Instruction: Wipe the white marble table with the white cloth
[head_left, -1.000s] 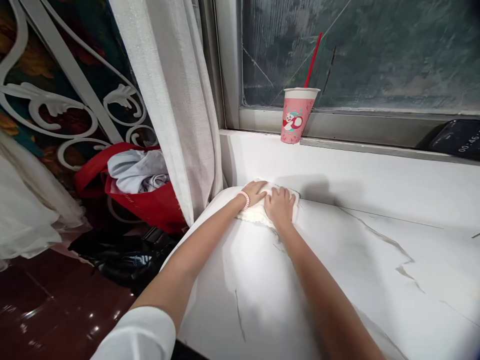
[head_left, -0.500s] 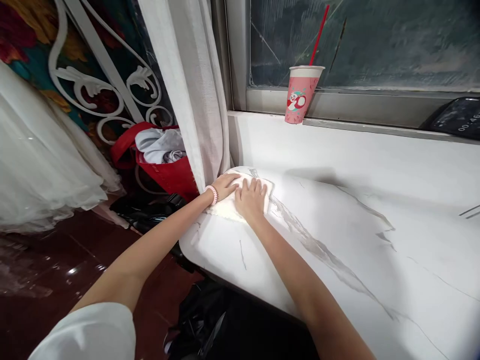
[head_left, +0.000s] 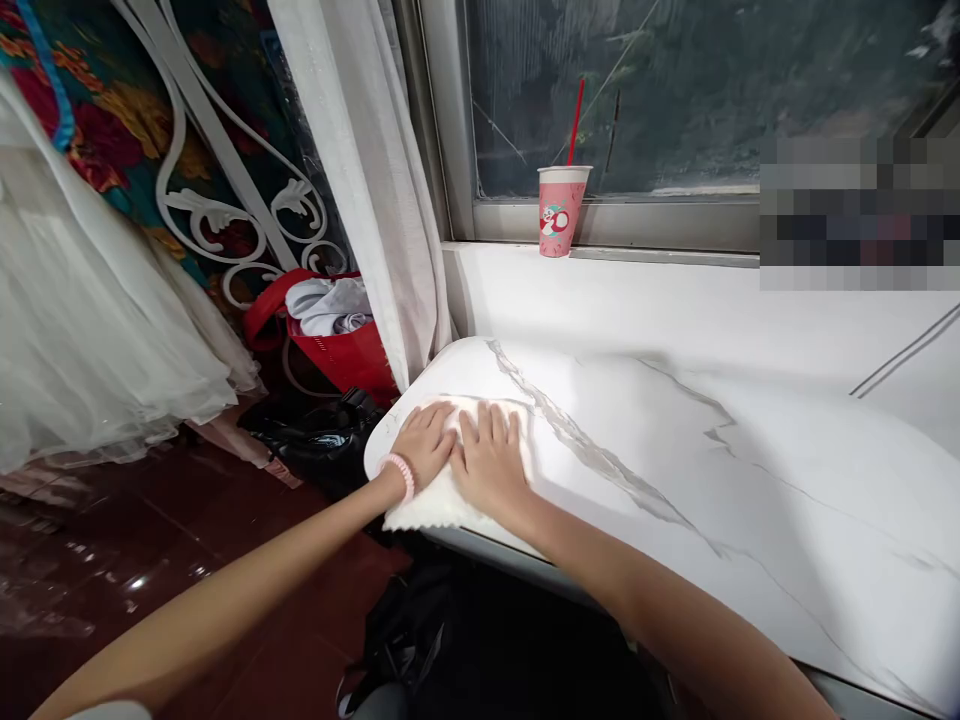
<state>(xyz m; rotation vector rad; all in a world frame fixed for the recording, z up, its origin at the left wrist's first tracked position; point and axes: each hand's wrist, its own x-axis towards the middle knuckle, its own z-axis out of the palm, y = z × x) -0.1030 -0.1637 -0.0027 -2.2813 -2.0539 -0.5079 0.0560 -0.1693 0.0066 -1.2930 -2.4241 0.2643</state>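
Both palms press a cream cloth (head_left: 450, 505) flat on a white marble-patterned table (head_left: 645, 430), at its rounded left end. My left hand (head_left: 422, 445), with a pink coiled band at the wrist, lies on the cloth's left part with fingers stretched out. Beside it, my right hand (head_left: 489, 460) rests on the right part, fingers spread and pointing away from me. The cloth's near edge reaches the table's front edge and seems to hang slightly over it.
On the window ledge stands a pink paper cup (head_left: 561, 215) with a red straw. A white curtain (head_left: 375, 180) hangs at the table's far left corner. Left of it are a red bag (head_left: 341, 355) holding pale cloth, a black plastic bag (head_left: 315, 435) and a white tulle dress (head_left: 105, 330).
Both hands have drawn the cloth toward me, from near the curtain to the table's front edge. The head view has shifted a little.
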